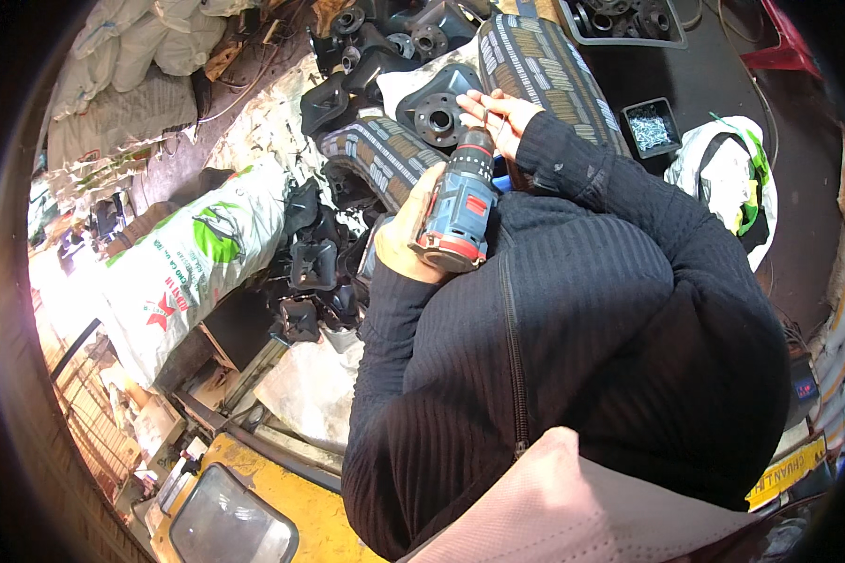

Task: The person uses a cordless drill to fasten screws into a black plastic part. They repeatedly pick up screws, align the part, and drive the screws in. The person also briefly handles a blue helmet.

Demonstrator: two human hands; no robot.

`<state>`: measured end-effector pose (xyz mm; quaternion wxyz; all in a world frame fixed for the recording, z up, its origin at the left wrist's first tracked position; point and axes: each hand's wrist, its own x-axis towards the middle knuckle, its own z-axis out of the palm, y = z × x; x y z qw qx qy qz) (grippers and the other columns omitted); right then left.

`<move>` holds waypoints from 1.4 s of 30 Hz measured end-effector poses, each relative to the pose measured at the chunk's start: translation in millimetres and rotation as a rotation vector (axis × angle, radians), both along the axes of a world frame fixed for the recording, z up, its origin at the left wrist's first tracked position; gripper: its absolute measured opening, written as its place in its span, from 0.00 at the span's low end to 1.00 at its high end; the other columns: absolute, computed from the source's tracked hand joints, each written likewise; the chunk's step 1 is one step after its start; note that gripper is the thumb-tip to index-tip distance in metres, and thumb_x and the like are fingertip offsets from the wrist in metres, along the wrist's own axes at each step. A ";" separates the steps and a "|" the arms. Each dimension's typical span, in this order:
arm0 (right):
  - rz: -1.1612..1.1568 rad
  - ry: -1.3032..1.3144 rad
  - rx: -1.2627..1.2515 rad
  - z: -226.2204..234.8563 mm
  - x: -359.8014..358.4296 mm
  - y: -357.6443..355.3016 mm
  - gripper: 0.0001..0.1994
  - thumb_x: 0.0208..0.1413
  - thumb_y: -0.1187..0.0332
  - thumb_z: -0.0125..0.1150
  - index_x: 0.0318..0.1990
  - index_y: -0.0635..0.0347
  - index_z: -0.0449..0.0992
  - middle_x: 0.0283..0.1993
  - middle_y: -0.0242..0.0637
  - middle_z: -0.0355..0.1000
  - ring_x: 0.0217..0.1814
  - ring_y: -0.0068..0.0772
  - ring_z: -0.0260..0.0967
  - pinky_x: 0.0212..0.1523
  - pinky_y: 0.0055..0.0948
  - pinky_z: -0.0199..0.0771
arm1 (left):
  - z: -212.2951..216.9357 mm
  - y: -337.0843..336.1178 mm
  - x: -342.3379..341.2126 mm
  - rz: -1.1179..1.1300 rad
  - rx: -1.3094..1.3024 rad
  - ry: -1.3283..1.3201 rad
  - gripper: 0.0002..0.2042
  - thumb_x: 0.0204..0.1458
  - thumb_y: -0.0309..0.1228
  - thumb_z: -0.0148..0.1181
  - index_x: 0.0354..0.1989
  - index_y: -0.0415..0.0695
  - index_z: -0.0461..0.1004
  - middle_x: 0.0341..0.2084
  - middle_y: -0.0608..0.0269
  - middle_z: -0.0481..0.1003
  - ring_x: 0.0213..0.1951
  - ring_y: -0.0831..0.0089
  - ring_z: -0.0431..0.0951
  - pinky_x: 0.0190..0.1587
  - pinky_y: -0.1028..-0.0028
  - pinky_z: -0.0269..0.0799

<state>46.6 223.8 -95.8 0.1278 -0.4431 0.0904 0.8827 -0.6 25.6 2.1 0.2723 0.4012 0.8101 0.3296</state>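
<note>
A blue and black cordless drill (460, 202) with red trim is gripped by my left hand (408, 228), its chuck pointing away from me. My right hand (502, 122) is at the chuck's front end, palm partly up, fingers bent around a thin dark piece too small to make out. Just beyond the chuck lies a black part with a round holed flange (438, 119), between my two legs in patterned trousers (549, 70). Whether the drill touches that part cannot be told.
Several black flanged parts (429, 40) lie piled ahead, with more black square-mouthed pieces (313, 265) at left. A white printed sack (192, 258) stands beside them. To the right are a tray of small screws (650, 129), a white bag (723, 174) and a bin of round parts (624, 23).
</note>
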 end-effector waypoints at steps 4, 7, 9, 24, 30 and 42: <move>-0.009 0.075 0.018 -5.5 -4.2 -2.2 0.07 0.58 0.82 0.37 0.32 0.60 0.60 0.46 0.58 0.66 0.53 0.55 0.66 0.51 0.53 0.70 | -10.3 3.2 -7.7 -0.062 -0.033 0.210 0.30 0.37 0.39 0.66 0.52 0.49 0.64 0.37 0.58 0.76 0.36 0.61 0.78 0.40 0.68 0.74; 0.009 0.133 0.045 -13.2 -2.4 -2.0 0.06 0.59 0.80 0.37 0.33 0.60 0.60 0.49 0.59 0.65 0.54 0.54 0.65 0.52 0.51 0.69 | -8.6 5.8 -16.4 -0.185 -0.076 0.429 0.23 0.40 0.37 0.63 0.47 0.47 0.68 0.35 0.58 0.75 0.35 0.61 0.77 0.39 0.66 0.73; 0.045 0.136 0.073 -22.1 1.9 0.4 0.04 0.60 0.78 0.37 0.34 0.60 0.60 0.50 0.59 0.65 0.55 0.54 0.65 0.52 0.49 0.69 | -4.2 6.9 -23.5 -0.265 -0.114 0.574 0.17 0.42 0.35 0.61 0.43 0.47 0.71 0.34 0.57 0.75 0.35 0.60 0.77 0.39 0.65 0.72; 1.004 -0.322 0.522 -114.7 -14.1 -36.6 0.21 0.56 0.53 0.51 0.47 0.62 0.72 0.34 0.40 0.72 0.14 0.30 0.65 0.17 0.27 0.71 | -40.4 27.2 -81.7 0.117 -0.486 0.105 0.28 0.36 0.38 0.70 0.45 0.37 0.68 0.40 0.55 0.74 0.42 0.65 0.75 0.46 0.69 0.70; 1.151 -0.246 0.605 -122.4 -23.8 -35.3 0.27 0.54 0.46 0.51 0.42 0.66 0.73 0.27 0.39 0.70 0.13 0.28 0.63 0.16 0.26 0.69 | -36.0 36.4 -86.8 0.042 -0.481 0.110 0.28 0.37 0.38 0.69 0.46 0.37 0.67 0.38 0.54 0.75 0.41 0.65 0.76 0.46 0.71 0.71; 1.129 -0.216 0.533 -119.0 -22.8 -34.0 0.27 0.53 0.45 0.53 0.40 0.66 0.73 0.20 0.34 0.65 0.13 0.24 0.62 0.16 0.24 0.66 | -71.7 28.1 -129.9 -0.021 -0.533 -0.151 0.24 0.38 0.37 0.66 0.44 0.40 0.68 0.36 0.58 0.75 0.39 0.67 0.77 0.43 0.72 0.73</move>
